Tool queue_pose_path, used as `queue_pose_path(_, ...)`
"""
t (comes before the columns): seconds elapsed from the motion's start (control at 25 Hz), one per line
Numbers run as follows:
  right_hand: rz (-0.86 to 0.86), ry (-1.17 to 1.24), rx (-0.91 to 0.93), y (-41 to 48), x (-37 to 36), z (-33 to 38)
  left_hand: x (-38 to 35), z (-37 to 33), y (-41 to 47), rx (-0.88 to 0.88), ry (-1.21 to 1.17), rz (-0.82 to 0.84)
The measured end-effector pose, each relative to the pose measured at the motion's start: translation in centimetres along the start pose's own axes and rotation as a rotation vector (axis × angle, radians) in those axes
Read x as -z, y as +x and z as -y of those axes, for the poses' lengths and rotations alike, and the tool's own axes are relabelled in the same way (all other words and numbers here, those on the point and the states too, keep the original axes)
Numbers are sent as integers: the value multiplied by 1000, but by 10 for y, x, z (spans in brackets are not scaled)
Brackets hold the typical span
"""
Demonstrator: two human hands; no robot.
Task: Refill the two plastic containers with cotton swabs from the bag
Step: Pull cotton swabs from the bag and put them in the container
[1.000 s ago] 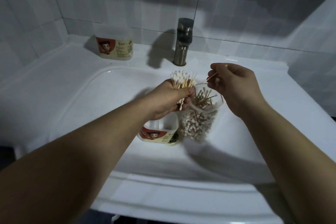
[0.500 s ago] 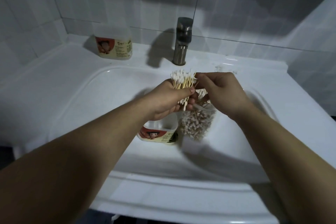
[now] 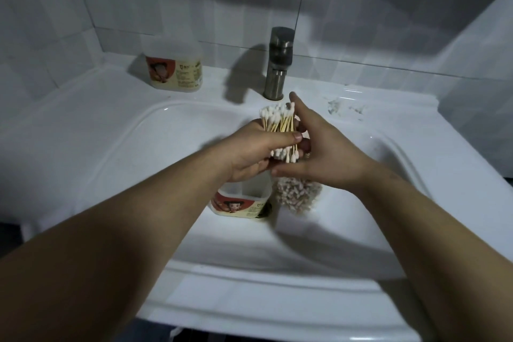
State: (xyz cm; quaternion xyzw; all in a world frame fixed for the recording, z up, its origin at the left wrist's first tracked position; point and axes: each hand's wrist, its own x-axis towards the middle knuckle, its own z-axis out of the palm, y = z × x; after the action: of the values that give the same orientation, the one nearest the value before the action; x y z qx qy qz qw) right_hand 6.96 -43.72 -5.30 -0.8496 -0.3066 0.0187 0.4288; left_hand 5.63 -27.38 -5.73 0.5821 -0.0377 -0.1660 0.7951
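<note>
L hand (image 3: 249,153) hides container (image 3: 238,204) top; faucet (image 3: 279,64) behind swabs (image 3: 279,119).

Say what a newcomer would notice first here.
A bundle of cotton swabs over the sink: the left grip holds it, and the right grip lays flat fingers against it. Below them is a bag of swabs beside an open container in the sink. A second container stands left of the tap.
</note>
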Motion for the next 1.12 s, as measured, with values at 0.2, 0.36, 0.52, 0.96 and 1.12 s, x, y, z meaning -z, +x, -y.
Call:
queue_pose_path(0.2, -1, -38, -37, -5, 2, 10, 2, 0, -1, 39, 61, 11)
queue_pose_path(0.36, -56, -195, -73, -3, 6, 8, 3, 3, 0, 80, 97, 5)
queue_pose_path(0.52, 5, -281, -104, -3, 7, 6, 1, 4, 1, 106, 112, -36)
queue_pose_path(0.96, -323, -391, -195, 3, 18, -6, 11, 1, 11, 38, 105, -230)
queue_pose_path(1.12, -80, -597, -327, 1, 14, -11, 14, 6, 13, 31, 197, -263)
